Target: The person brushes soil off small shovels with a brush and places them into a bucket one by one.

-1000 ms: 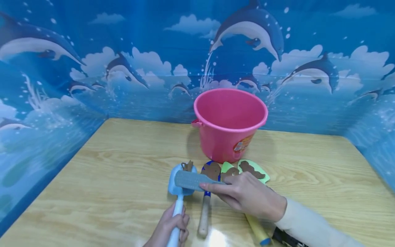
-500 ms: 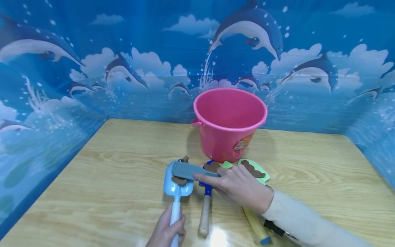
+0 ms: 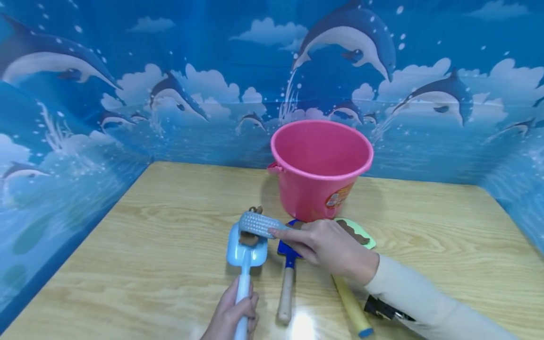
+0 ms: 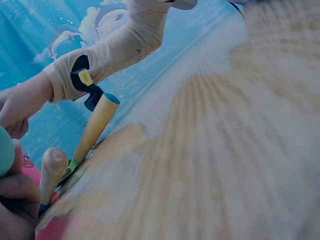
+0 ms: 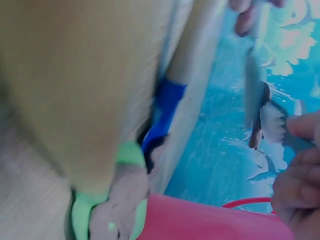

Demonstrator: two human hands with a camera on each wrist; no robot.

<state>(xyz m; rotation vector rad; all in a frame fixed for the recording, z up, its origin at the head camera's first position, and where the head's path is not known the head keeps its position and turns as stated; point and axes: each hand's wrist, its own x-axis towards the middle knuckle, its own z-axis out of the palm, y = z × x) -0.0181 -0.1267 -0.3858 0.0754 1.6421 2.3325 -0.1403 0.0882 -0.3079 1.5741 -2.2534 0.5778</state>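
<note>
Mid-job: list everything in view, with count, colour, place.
Shovel: 1, light blue, left hand
Brush-like tool: 1, grey-blue, right hand
Spade: 1, blue, pale-handled, right of shovel
Scoop blade: at least 1, green, beside right hand
Handle: 1, yellow, near right hand
Lumps: several, brown, on shovel, spade, scoop blade
Bucket: 1, pink, back of table
Table: 1, light wood, underneath
Backdrop: 1, blue, behind table
Wrist strap: 1, black, at sleeve
Left hand: 1, bare, bottom centre
Right hand: 1, bare, centre right
Sleeve: 1, pale, lower right
</note>
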